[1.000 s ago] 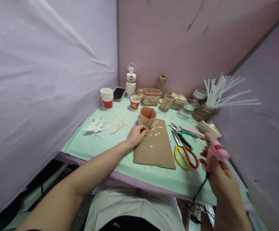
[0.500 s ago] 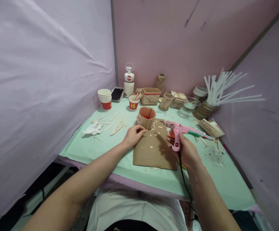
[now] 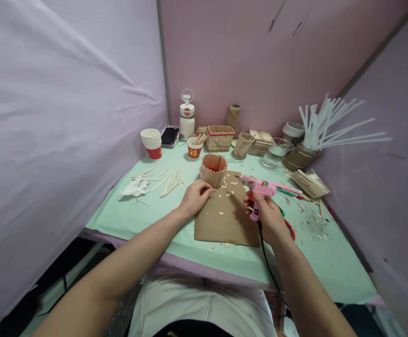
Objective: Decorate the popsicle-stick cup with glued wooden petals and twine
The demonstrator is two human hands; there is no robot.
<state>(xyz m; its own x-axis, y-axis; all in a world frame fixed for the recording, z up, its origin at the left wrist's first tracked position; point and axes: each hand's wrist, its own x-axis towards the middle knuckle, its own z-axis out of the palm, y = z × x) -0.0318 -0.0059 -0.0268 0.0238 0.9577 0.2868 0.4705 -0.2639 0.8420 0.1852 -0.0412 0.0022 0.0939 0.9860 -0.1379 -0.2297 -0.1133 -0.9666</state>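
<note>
My right hand [image 3: 267, 213] is wrapped round the handle of a pink hot glue gun [image 3: 265, 188], its nozzle pointing left over the right edge of a brown cardboard sheet [image 3: 226, 224]. At the sheet's far left stands a small round cup covered in wooden strips [image 3: 212, 177], with a jagged rim and red inside. My left hand [image 3: 196, 195] rests at the near left foot of this cup, thumb and fingertips pinched together. Whatever those fingers hold is too small to make out. Wood chips [image 3: 221, 214] lie scattered across the cardboard.
Left are wooden sticks [image 3: 172, 180], crumpled tissue [image 3: 133, 187] and stacked paper cups [image 3: 152, 142]. Behind stand a white bottle [image 3: 187, 124], a rectangular basket [image 3: 219, 139] and a glass bowl of water [image 3: 277, 153]. Red-handled scissors [image 3: 290, 230] lie beside my right wrist; the gun's black cord [image 3: 267, 262] hangs down.
My right hand and the glue gun have shifted slightly left, and the gun's rear has turned, uncovering the red scissor handle. My left hand stays at the cup's foot.
</note>
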